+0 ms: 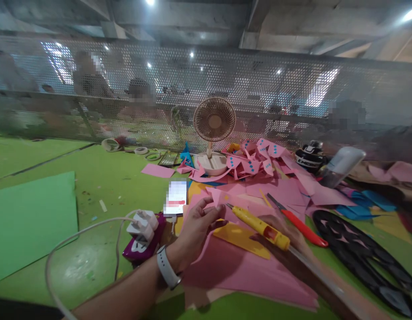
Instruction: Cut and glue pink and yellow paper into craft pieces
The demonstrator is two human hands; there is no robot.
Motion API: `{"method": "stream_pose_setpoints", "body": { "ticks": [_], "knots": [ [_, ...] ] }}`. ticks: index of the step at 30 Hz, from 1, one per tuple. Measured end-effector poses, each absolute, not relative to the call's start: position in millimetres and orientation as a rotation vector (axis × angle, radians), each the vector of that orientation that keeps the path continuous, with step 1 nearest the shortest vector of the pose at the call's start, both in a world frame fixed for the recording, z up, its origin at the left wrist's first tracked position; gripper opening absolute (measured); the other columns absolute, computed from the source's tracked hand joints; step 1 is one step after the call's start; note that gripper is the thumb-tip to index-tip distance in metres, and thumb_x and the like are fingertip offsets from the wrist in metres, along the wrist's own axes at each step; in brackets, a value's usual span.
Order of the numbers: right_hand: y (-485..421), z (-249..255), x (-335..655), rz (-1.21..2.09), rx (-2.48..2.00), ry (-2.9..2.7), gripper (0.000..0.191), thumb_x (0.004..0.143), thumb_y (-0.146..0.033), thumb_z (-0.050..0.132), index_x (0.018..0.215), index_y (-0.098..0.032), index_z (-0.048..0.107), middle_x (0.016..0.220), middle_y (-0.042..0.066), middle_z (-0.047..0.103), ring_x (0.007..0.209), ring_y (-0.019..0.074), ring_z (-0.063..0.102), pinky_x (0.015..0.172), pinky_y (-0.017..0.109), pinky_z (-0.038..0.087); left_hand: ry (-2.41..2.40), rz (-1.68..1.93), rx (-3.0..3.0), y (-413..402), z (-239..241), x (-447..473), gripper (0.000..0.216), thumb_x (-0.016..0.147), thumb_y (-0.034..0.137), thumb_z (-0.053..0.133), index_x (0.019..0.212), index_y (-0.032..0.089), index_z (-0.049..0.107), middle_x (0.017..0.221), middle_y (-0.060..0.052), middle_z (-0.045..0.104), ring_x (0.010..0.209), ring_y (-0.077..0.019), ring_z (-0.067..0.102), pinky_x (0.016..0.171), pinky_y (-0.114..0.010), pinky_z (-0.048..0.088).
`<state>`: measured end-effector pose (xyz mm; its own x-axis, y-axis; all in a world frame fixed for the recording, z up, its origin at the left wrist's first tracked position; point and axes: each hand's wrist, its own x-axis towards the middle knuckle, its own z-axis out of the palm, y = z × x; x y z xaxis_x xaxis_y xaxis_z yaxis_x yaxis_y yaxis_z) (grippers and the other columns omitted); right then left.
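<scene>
My left hand (197, 229), with a watch (167, 266) on its wrist, has thumb and fingers pinched at a pink paper piece (215, 194). In my right hand (294, 235), partly blurred, is a yellow glue gun (259, 226). Its metal tip points left, close to the left thumb, and a long translucent glue stick (321, 269) runs out of its back. Under both hands lie pink paper sheets (239, 266) and an orange-yellow paper piece (242, 240). A red-handled cutting tool (302, 226) rests just beyond the right hand.
A small fan (214, 120) stands at the back beside cut pink paper shapes (255, 158). Left are a phone (175, 198), a white plug adapter (142, 224) with cable, and a green sheet (32, 222). Right are a black flat piece (362, 253) and a black jar (310, 158).
</scene>
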<state>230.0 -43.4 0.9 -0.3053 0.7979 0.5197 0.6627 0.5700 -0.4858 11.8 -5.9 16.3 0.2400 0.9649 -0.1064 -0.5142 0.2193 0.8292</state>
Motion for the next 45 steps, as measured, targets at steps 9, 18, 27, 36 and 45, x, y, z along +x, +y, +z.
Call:
{"method": "stream_pose_setpoints", "body": {
  "ticks": [9, 18, 27, 36, 45],
  "knots": [
    [-41.3, -0.8, 238.0, -0.339, -0.914, -2.328, 0.027, 0.091, -0.021, 0.037, 0.114, -0.016, 0.049, 0.099, 0.013, 0.066, 0.089, 0.0212, 0.063, 0.073, 0.032, 0.051, 0.732, 1.154, 0.678, -7.4, 16.0, 13.6, 0.033, 0.071, 0.015, 0.071, 0.096, 0.016, 0.049, 0.080, -0.003, 0.064, 0.068, -0.0103, 0.061, 0.069, -0.024, 0.053],
    [-44.6, 0.5, 238.3, -0.709, -0.952, -2.420, 0.025, 0.092, -0.018, 0.036, 0.111, -0.010, 0.051, 0.101, 0.014, 0.065, 0.085, 0.0220, 0.061, 0.069, 0.035, 0.050, 0.750, 1.159, 0.728, -7.2, 16.3, 12.4, 0.034, 0.071, 0.018, 0.071, 0.097, 0.016, 0.050, 0.081, -0.004, 0.065, 0.069, -0.0112, 0.061, 0.063, -0.022, 0.052],
    [-49.3, 7.5, 234.3, -0.809, -0.979, -2.463, 0.029, 0.093, -0.015, 0.028, 0.106, -0.012, 0.054, 0.103, 0.013, 0.064, 0.079, 0.0218, 0.060, 0.065, 0.036, 0.047, 0.784, 1.167, 0.771, -5.8, 16.3, 12.4, 0.038, 0.070, 0.021, 0.071, 0.101, 0.016, 0.049, 0.078, -0.004, 0.065, 0.067, -0.0128, 0.061, 0.063, -0.024, 0.051],
    [-48.4, 0.7, 241.1, -0.583, -0.944, -2.370, 0.024, 0.090, -0.020, 0.041, 0.110, -0.014, 0.054, 0.106, 0.013, 0.064, 0.091, 0.0229, 0.062, 0.072, 0.036, 0.050, 0.757, 1.172, 0.806, -5.8, 17.7, 12.2, 0.020, 0.071, 0.026, 0.071, 0.079, 0.015, 0.056, 0.072, -0.001, 0.061, 0.068, -0.0114, 0.060, 0.071, -0.027, 0.050],
    [-45.4, 8.1, 231.1, 0.351, -1.235, -1.794, 0.022, 0.084, -0.035, 0.053, 0.100, -0.022, 0.061, 0.088, 0.005, 0.069, 0.077, 0.0204, 0.066, 0.065, 0.030, 0.056, 0.758, 1.182, 0.725, -3.2, 14.2, 11.0, 0.017, 0.066, 0.026, 0.075, 0.072, 0.015, 0.062, 0.073, 0.002, 0.057, 0.064, -0.0076, 0.054, 0.069, -0.023, 0.049]
  ]
}}
